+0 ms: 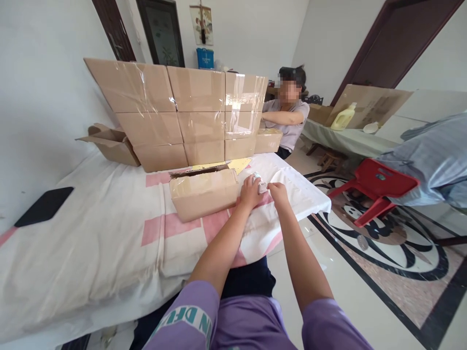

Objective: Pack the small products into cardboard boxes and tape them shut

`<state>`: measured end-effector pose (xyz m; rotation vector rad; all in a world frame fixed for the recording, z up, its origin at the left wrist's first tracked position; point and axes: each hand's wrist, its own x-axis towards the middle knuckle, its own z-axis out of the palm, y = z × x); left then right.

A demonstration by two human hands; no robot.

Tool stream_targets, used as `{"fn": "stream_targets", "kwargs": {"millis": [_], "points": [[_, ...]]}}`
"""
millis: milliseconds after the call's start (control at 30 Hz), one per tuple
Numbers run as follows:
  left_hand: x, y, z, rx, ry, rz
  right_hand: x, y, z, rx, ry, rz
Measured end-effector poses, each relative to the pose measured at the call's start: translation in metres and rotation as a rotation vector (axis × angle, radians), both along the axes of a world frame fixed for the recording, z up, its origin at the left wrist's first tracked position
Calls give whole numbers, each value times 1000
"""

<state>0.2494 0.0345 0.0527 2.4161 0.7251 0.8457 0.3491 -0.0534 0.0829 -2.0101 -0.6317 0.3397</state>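
Observation:
My left hand (250, 191) is closed around a small white object (261, 186) just above the cloth, beside the right end of a cardboard box. What kind of object it is, I cannot make out. My right hand (278, 192) is closed in a pinch close to that object's right side; whatever its fingers hold is too small to tell. The cardboard box (204, 193) lies on the pink and white tablecloth (175, 228), with its top flap partly raised along the back edge. A yellow sheet (239, 165) lies behind the box.
Taped cardboard boxes (200, 124) stand stacked as a wall at the back. An opened carton (115, 146) sits left, near a black flat pad (45, 206). Another person (288, 116) is behind the stack. To the right are a red chair (383, 180) and a yellow bottle (344, 117).

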Motion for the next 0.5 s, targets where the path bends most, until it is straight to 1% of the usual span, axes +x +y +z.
{"fn": "stream_targets", "kwargs": {"millis": [300, 500], "points": [[-1, 0, -2, 55, 11, 6, -1, -7, -8, -19, -19, -45], [-5, -3, 1, 137, 13, 1, -6, -7, -11, -69, -33, -39]]}}
